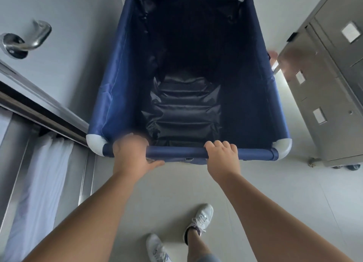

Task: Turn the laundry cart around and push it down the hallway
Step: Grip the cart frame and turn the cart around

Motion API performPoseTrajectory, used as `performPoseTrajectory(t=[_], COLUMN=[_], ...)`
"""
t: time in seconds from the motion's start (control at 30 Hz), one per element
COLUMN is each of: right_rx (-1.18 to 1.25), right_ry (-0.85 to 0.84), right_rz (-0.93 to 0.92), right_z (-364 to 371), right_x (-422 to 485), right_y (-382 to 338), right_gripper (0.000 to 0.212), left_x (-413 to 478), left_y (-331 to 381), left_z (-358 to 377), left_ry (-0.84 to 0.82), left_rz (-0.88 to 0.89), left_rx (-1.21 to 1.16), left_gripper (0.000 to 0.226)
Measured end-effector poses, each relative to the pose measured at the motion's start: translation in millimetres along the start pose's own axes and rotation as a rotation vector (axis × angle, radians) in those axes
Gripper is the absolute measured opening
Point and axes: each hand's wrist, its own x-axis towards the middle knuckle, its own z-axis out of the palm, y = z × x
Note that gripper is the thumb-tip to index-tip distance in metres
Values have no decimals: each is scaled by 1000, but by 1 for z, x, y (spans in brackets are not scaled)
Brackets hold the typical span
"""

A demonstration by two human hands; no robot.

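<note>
The laundry cart (188, 75), blue fabric w/ white corner caps, fills the center of the frame; both hands are on its near rail (176, 152) at lower center. The right hand (223, 155) has fingers curled firmly over the rail, while the left hand (130, 153) is blurred, fingers prob. wrapped but can't tell for sure. To steer well, keep hands spread and push evenly, minding the door handle (27, 39) at upper left and the metal cabinet (324, 85) close at right.
</note>
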Motion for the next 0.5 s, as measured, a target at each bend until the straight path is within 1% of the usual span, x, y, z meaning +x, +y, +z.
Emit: performPoseTrajectory(t=[0.2,0.5], right_rx=[34,-19], right_ry=[8,2], right_rz=[-25,-54], right_z=[-10,-27], right_x=[52,137], right_y=[9,20], right_gripper=[30,34], left_x=[50,133], left_y=[1,0], left_z=[-2,4], left_ry=[24,12], left_rz=[-11,-27], left_rx=[-23,1], left_gripper=[73,67])
